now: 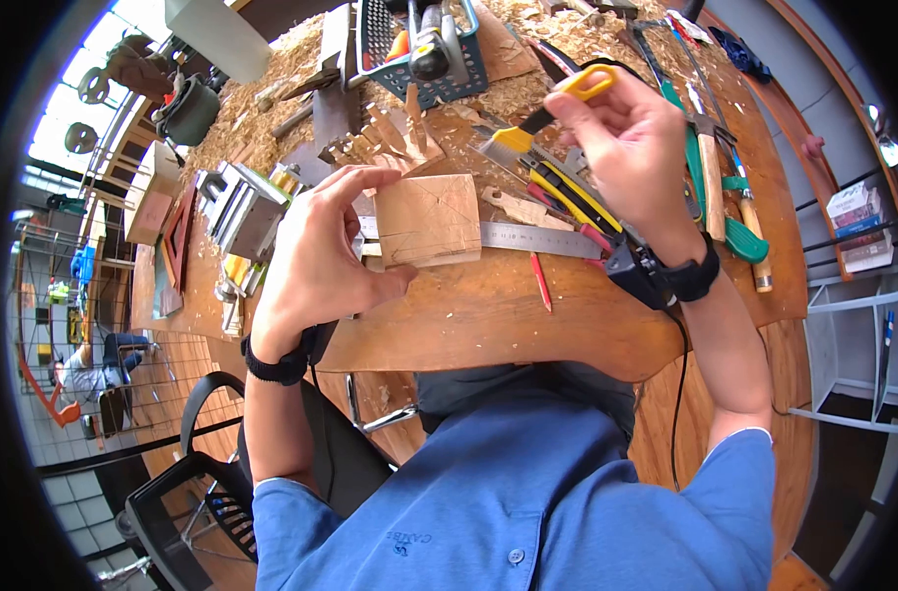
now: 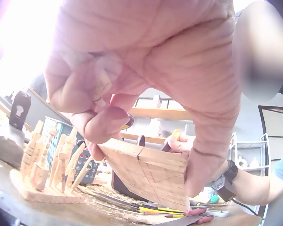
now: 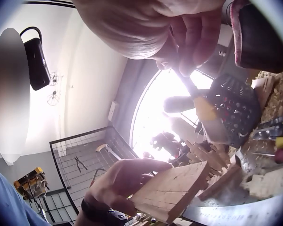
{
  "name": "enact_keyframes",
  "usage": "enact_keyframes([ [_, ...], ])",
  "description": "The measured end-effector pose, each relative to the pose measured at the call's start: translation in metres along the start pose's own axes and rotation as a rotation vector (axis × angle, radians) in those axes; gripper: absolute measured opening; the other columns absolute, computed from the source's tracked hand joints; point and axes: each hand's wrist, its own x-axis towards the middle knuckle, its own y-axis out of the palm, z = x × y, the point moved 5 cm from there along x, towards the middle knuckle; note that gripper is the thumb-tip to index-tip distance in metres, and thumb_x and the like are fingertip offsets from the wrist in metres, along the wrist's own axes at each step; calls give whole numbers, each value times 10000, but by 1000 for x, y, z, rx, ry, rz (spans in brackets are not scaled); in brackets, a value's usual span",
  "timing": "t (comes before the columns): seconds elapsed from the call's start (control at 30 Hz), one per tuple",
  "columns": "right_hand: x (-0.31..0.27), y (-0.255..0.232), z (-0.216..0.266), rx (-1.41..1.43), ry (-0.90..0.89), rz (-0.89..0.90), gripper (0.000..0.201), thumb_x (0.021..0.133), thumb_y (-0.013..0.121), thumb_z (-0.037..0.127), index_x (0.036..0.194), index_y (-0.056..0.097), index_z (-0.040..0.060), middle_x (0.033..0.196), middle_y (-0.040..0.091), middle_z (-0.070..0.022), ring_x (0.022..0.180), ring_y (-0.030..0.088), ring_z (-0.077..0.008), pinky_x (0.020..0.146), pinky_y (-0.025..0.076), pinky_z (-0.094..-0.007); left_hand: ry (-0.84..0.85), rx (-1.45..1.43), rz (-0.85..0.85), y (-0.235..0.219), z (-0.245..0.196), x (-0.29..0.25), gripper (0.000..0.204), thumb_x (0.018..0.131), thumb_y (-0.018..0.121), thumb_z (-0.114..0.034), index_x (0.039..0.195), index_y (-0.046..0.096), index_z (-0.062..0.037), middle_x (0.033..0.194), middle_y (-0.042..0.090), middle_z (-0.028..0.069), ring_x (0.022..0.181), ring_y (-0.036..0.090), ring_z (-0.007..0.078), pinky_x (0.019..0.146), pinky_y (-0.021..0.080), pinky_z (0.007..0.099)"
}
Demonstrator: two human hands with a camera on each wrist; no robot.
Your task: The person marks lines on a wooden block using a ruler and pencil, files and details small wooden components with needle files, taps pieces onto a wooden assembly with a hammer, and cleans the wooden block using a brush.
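Between the thumb and fingers of my left hand [image 1: 316, 246] is a square wooden block [image 1: 427, 222], gripped at its left side above the bench. Dark pencil-like lines cross its face, and the left wrist view shows a dark mark on the near edge of the block [image 2: 141, 160]. My right hand [image 1: 621, 138] pinches a brush [image 1: 513, 140] with a yellow and black handle and a yellow band above pale bristles. In the right wrist view the brush bristles [image 3: 216, 129] point down, a little apart from the block. A steel ruler [image 1: 542, 239] lies beneath the block.
A wooden stand of carved sticks [image 1: 395, 138] and a teal basket of tools [image 1: 419, 74] stand beyond. A yellow utility knife [image 1: 577, 192], a red pencil [image 1: 540, 283] and a hammer [image 1: 710, 177] lie on the bench [image 1: 449, 320]. A metal vise [image 1: 244, 212] is at left; shavings cover the back.
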Motion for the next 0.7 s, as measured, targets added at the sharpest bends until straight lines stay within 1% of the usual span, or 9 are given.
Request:
enact_keyframes([
  [0.03,-1,-2,3,78,7,-9,83,959,754,77,992,731,3,776,726,13,652,650,-25,615,511,-197,-9,0,-10,-1,3,-2,724,519,873,-146,1211,699,-23,929,662,76,666,535,175,634,480,314],
  [0.1,-8,-8,10,93,14,-17,81,956,759,69,981,723,2,816,737,2,670,651,-33,637,517,-197,-16,50,29,-2,10,-9,768,520,870,-112,1260,682,-28,1050,670,33,668,455,96,598,421,255],
  [0.23,-28,-28,13,19,9,-29,109,957,773,79,1012,716,4,882,744,-13,726,661,-42,668,522,-200,0,-23,143,5,7,-22,778,493,881,-123,1241,684,-33,1129,698,47,663,510,106,607,452,254],
  [0.3,-35,-34,12,25,19,-27,116,955,778,77,1023,716,8,886,740,-11,727,658,-44,667,521,-200,109,-48,243,20,3,-29,786,499,888,-156,1252,688,-57,1151,704,67,692,572,154,615,485,283],
  [0.37,-41,-39,7,12,98,-49,131,962,781,107,1058,720,42,884,713,-7,686,624,-23,563,456,-179,183,-21,319,35,1,-35,773,514,898,-200,1249,693,-79,1180,697,76,712,593,206,632,513,308],
  [0.47,-45,-41,9,5,120,-40,118,956,778,70,1040,714,17,867,714,6,712,636,-40,659,508,-201,205,90,322,53,5,-39,841,524,931,-226,1313,666,-106,1212,677,90,989,698,309,831,572,399],
  [0.57,-47,-41,12,-13,85,-34,110,961,772,67,1041,715,18,869,716,2,711,637,-40,657,500,-193,137,142,328,63,9,-41,858,539,953,-261,1330,654,-112,1227,667,100,1113,681,348,918,559,442],
  [0.67,-50,-42,16,-25,90,-32,107,960,772,67,1037,716,18,876,720,-1,716,645,-43,652,509,-195,139,105,305,56,8,-39,797,573,966,-330,1279,675,-102,1256,661,104,1106,686,346,915,559,445],
  [0.7,-50,-43,16,-40,108,-39,106,959,772,67,1035,716,19,880,722,-3,720,650,-45,651,518,-199,161,81,223,49,5,-36,660,668,940,-354,1225,701,-91,1237,668,108,1062,697,350,877,567,447],
])
